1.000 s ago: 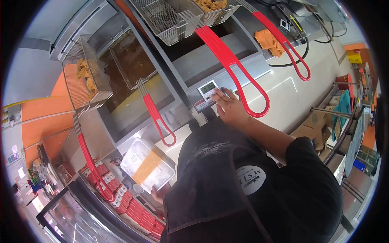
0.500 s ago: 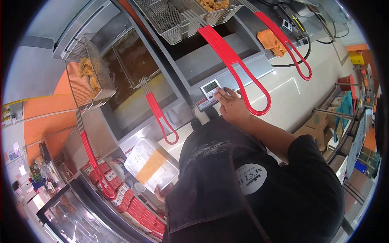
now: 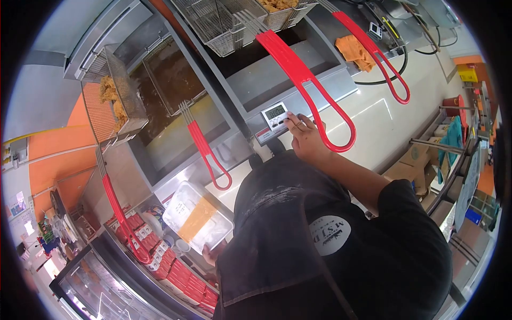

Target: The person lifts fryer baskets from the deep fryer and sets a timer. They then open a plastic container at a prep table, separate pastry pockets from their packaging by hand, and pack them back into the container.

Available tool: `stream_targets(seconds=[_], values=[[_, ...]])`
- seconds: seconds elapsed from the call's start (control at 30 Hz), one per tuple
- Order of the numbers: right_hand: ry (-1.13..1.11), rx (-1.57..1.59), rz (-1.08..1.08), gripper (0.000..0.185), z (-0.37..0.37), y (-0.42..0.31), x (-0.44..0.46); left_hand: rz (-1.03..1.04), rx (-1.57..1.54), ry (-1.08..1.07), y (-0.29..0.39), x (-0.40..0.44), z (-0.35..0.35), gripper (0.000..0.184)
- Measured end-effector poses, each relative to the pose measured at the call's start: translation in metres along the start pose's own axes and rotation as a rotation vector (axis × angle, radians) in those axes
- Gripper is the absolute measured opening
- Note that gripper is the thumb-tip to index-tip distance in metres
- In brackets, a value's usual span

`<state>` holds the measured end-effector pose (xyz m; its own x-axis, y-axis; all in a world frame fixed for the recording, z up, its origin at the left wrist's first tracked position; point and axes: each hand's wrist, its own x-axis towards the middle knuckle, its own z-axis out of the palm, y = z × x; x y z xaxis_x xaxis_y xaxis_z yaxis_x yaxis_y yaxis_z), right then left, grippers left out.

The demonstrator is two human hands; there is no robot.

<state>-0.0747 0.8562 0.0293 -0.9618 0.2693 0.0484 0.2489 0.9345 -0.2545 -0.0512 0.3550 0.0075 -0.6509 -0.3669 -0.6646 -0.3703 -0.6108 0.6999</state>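
Observation:
My left hand (image 3: pixel 212 253) grips the lower edge of a white plastic food container (image 3: pixel 198 217) with a strip of orange-brown tape across it. Most of that hand's fingers are hidden behind the container. On the fryer's front panel sits a small white digital timer (image 3: pixel 276 116) with a lit display. The fingertips of my right hand (image 3: pixel 309 137) rest at the timer's right side, by its buttons, fingers stretched out. Just right of this hand hangs the looped red handle (image 3: pixel 309 80) of a raised fryer basket (image 3: pixel 216 26).
Fried pieces (image 3: pixel 109 96) lie in a raised wire basket (image 3: pixel 130 98) at left. Another red-handled basket (image 3: pixel 201 146) sits in the oil (image 3: pixel 165 74). An orange cloth (image 3: pixel 354 52) lies on the counter, and red boxes (image 3: pixel 178 274) are stacked at lower left.
The right fingertips have slid slightly off the timer's buttons towards its right edge. The whole view has shifted a little. My left hand keeps its grip on the container.

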Motion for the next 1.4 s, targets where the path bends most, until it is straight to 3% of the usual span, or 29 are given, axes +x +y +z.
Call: stream_targets(seconds=[0.1,0.33,0.43,0.5,0.6,0.77,0.9,1.33,1.4], values=[[0.036,-0.003,-0.010,0.049,-0.015,-0.005,0.007,-0.045,-0.069,-0.007,-0.003,0.024,-0.026,0.079],[-0.020,0.015,-0.036,0.055,-0.019,0.003,0.008,-0.192,-0.165,-0.128,-0.007,0.065,-0.082,0.079],[0.010,0.035,-0.052,0.055,-0.021,-0.002,0.011,-0.236,-0.144,-0.072,-0.005,0.074,-0.089,0.078],[0.034,0.071,-0.065,0.056,-0.018,-0.006,0.011,-0.201,-0.124,-0.049,-0.006,0.067,-0.087,0.078],[0.049,0.080,-0.083,0.056,-0.007,-0.004,0.010,-0.095,-0.117,-0.095,-0.001,0.018,-0.030,0.077],[0.026,0.166,-0.094,0.051,-0.010,-0.004,0.007,-0.057,-0.088,-0.077,-0.003,0.023,-0.040,0.075],[-0.016,0.121,-0.069,0.053,-0.017,-0.008,0.005,0.023,-0.036,-0.014,-0.001,-0.001,-0.008,0.074],[-0.247,-0.085,0.023,0.058,-0.026,-0.024,0.018,-0.152,-0.010,-0.062,0.007,0.046,-0.066,0.078],[-0.277,-0.107,0.036,0.059,-0.025,-0.024,0.020,-0.105,0.016,-0.031,0.005,0.051,-0.075,0.079]])
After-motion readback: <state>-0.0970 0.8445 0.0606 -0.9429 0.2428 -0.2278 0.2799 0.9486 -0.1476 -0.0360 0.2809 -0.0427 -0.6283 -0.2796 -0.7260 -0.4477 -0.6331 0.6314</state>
